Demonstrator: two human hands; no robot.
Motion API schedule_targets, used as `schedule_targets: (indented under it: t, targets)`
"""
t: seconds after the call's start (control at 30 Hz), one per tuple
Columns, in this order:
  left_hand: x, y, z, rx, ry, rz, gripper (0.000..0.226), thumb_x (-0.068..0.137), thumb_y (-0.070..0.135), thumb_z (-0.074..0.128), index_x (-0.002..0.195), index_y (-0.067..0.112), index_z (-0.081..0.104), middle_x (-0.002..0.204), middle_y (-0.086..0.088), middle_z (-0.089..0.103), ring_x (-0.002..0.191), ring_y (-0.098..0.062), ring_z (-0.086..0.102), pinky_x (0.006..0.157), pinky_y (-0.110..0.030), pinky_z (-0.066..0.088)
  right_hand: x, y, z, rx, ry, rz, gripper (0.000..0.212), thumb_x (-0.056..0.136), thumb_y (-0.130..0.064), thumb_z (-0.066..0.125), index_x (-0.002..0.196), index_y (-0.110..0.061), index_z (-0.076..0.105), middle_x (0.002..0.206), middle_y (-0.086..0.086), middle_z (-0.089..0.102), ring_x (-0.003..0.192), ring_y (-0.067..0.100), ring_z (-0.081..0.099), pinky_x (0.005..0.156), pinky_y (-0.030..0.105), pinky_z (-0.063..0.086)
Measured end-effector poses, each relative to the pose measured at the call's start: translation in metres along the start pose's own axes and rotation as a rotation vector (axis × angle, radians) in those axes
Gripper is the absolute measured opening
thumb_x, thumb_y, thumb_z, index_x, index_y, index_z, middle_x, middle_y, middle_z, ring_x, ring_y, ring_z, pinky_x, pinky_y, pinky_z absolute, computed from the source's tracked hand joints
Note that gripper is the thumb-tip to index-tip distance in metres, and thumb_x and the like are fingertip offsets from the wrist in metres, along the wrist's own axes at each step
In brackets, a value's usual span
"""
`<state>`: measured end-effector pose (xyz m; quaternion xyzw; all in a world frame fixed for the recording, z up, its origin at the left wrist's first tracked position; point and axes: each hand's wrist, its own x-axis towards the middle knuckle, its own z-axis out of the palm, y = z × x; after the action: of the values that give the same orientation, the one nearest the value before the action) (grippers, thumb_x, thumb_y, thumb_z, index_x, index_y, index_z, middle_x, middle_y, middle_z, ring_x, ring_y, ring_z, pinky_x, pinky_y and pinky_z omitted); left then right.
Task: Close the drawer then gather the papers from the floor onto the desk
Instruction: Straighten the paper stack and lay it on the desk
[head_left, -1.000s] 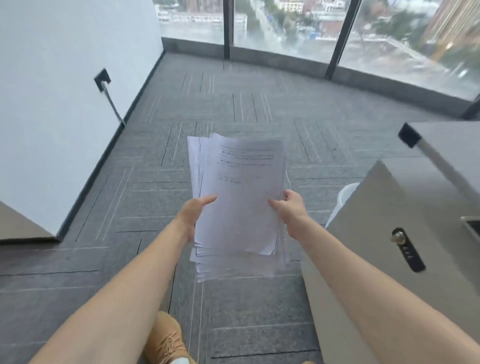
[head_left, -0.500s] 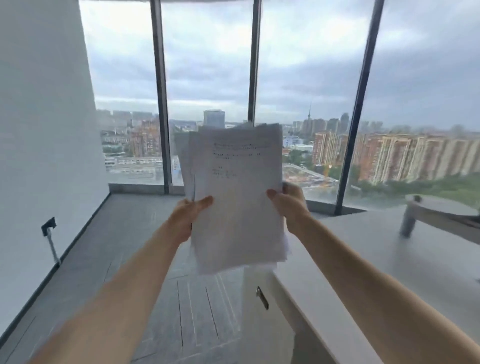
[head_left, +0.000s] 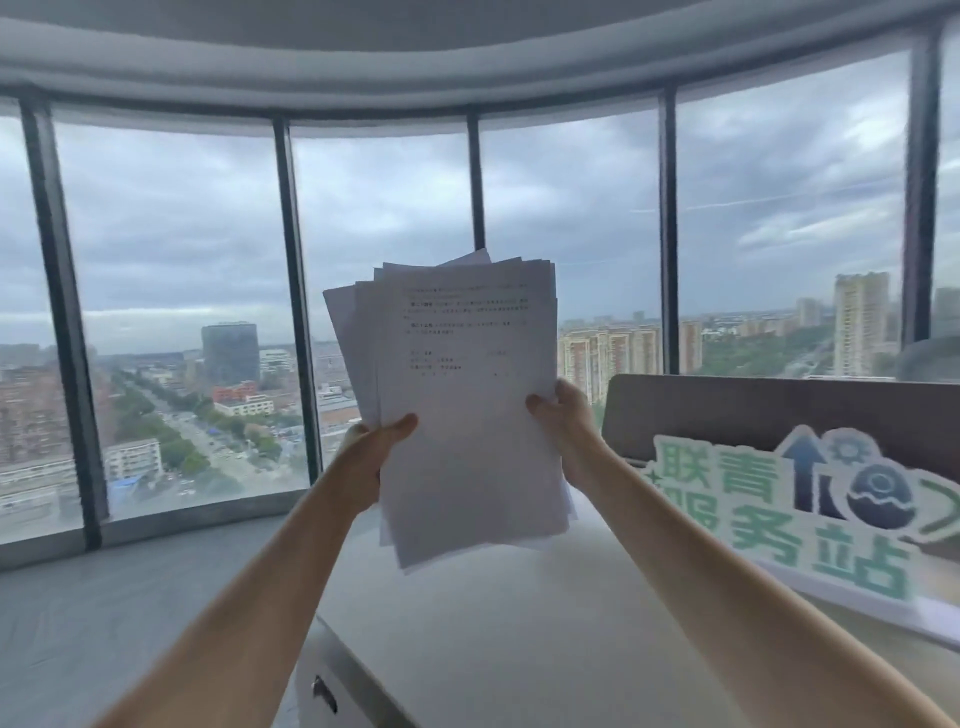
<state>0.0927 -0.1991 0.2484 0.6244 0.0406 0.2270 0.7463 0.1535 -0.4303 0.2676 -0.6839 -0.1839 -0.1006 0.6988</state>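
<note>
A: Whereabouts of the stack of papers (head_left: 467, 415)?

B: Centre of the frame, held up nearly vertical against the window glass. Long axis running top to bottom, sheets fanned a little at the upper left corner. Not yet on the bench (head_left: 519, 649).

A: And the grip?

B: Clasped from both sides. Left hand (head_left: 371, 457) closed on the lower left edge, thumb laid across the front sheet. Right hand (head_left: 566, 415) closed on the right edge, slightly higher in the frame.

A: Which way to the bench from there?

B: Straight below, and a touch toward the right of the frame. Pale top spread under the bottom edge of the stack, well apart from it, filling the lower centre and lower right.

A: Nearer hand?

B: Probably the right, already over the top. The left, roughly above the bench's left edge.

A: So the coming move?

B: Most likely tipping the stack from upright to flat and lowering it, long axis pointing away toward the windows. Worth keeping clear of the green-lettered sign (head_left: 779, 509) standing at the right.

A: Drawer?

B: Only a handle (head_left: 324, 693) on the cabinet front at bottom centre. Seemingly flush, so judged shut, though too blurred to be sure.

A: Floor?

B: Grey carpet (head_left: 104, 623) at lower left; no loose sheets seen in the part shown.
</note>
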Motion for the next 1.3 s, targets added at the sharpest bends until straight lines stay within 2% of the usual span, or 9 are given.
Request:
schedule_targets:
  t: [0.2, 0.37, 0.53, 0.63, 0.73, 0.9, 1.03, 1.17, 1.3]
  targets:
    - [0.011, -0.037, 0.107, -0.055, -0.207, -0.051, 0.026, 0.073, 0.008, 0.079, 0.098, 0.002, 0.076, 0.103, -0.025, 0.073, 0.094, -0.043, 0.07, 0.089, -0.065, 0.051, -0.003, 0.016, -0.102, -0.02, 0.191, 0.016, 0.03, 0.088, 0.002, 0.046, 0.094, -0.023, 0.061, 0.102, 0.013, 0.071, 0.084, 0.027, 0.066, 0.078, 0.044, 0.059]
    - [0.006, -0.077, 0.177, -0.089, -0.348, -0.098, 0.053, 0.063, 0.014, 0.083, 0.112, -0.001, 0.071, 0.11, -0.026, 0.072, 0.1, -0.044, 0.069, 0.092, -0.062, 0.051, -0.021, 0.031, -0.17, -0.002, 0.319, 0.067, 0.029, 0.084, 0.008, 0.046, 0.106, -0.005, 0.061, 0.091, 0.013, 0.067, 0.079, 0.026, 0.062, 0.071, 0.035, 0.05]
    - [-0.016, -0.112, 0.234, -0.119, -0.425, -0.147, 0.038, 0.075, 0.007, 0.08, 0.111, -0.002, 0.071, 0.106, -0.022, 0.074, 0.097, -0.04, 0.07, 0.091, -0.058, 0.054, -0.049, 0.042, -0.221, -0.082, 0.381, 0.081, 0.03, 0.085, 0.006, 0.048, 0.105, -0.014, 0.059, 0.096, 0.01, 0.067, 0.082, 0.024, 0.063, 0.075, 0.035, 0.051]
    - [-0.032, -0.129, 0.262, -0.122, -0.474, -0.162, 0.042, 0.066, 0.013, 0.085, 0.103, -0.002, 0.073, 0.104, -0.022, 0.075, 0.096, -0.041, 0.071, 0.091, -0.055, 0.055, -0.065, 0.049, -0.248, -0.15, 0.462, 0.091, 0.024, 0.077, -0.006, 0.056, 0.097, -0.02, 0.059, 0.091, 0.008, 0.063, 0.087, 0.025, 0.061, 0.079, 0.036, 0.048]
    - [-0.041, -0.144, 0.285, -0.114, -0.515, -0.153, 0.041, 0.069, 0.012, 0.085, 0.105, -0.003, 0.073, 0.106, -0.023, 0.074, 0.098, -0.042, 0.07, 0.092, -0.058, 0.054, -0.078, 0.059, -0.275, -0.155, 0.517, 0.078, 0.017, 0.065, -0.011, 0.055, 0.082, -0.014, 0.054, 0.085, 0.005, 0.058, 0.085, 0.022, 0.057, 0.074, 0.036, 0.043]
    - [-0.051, -0.164, 0.309, -0.113, -0.577, -0.097, 0.043, 0.066, 0.016, 0.085, 0.106, 0.002, 0.074, 0.105, -0.018, 0.076, 0.098, -0.039, 0.071, 0.094, -0.057, 0.053, -0.11, 0.068, -0.297, -0.021, 0.54, 0.091, 0.03, 0.082, 0.005, 0.046, 0.101, -0.016, 0.057, 0.099, 0.009, 0.067, 0.084, 0.024, 0.064, 0.072, 0.034, 0.049]
    - [-0.061, -0.173, 0.32, -0.115, -0.603, -0.092, 0.019, 0.073, 0.006, 0.082, 0.091, 0.01, 0.078, 0.095, -0.012, 0.079, 0.093, -0.037, 0.072, 0.091, -0.052, 0.056, -0.127, 0.082, -0.308, 0.035, 0.59, 0.124, 0.031, 0.086, 0.008, 0.045, 0.097, -0.018, 0.059, 0.097, 0.008, 0.072, 0.085, 0.026, 0.069, 0.074, 0.037, 0.055]
    - [-0.077, -0.183, 0.323, -0.094, -0.633, -0.102, 0.017, 0.075, 0.004, 0.08, 0.091, 0.008, 0.077, 0.094, -0.013, 0.078, 0.094, -0.038, 0.072, 0.089, -0.049, 0.057, -0.143, 0.098, -0.315, 0.03, 0.629, 0.116, 0.029, 0.084, 0.005, 0.048, 0.094, -0.019, 0.059, 0.098, 0.008, 0.072, 0.094, 0.032, 0.069, 0.083, 0.048, 0.056]
    - [-0.089, -0.192, 0.318, -0.1, -0.675, -0.135, 0.019, 0.076, 0.007, 0.08, 0.095, 0.006, 0.077, 0.097, -0.015, 0.078, 0.096, -0.037, 0.072, 0.088, -0.047, 0.058, -0.163, 0.103, -0.313, 0.019, 0.639, 0.101, 0.03, 0.088, 0.005, 0.048, 0.098, -0.019, 0.063, 0.09, -0.001, 0.075, 0.085, 0.019, 0.072, 0.074, 0.033, 0.058]
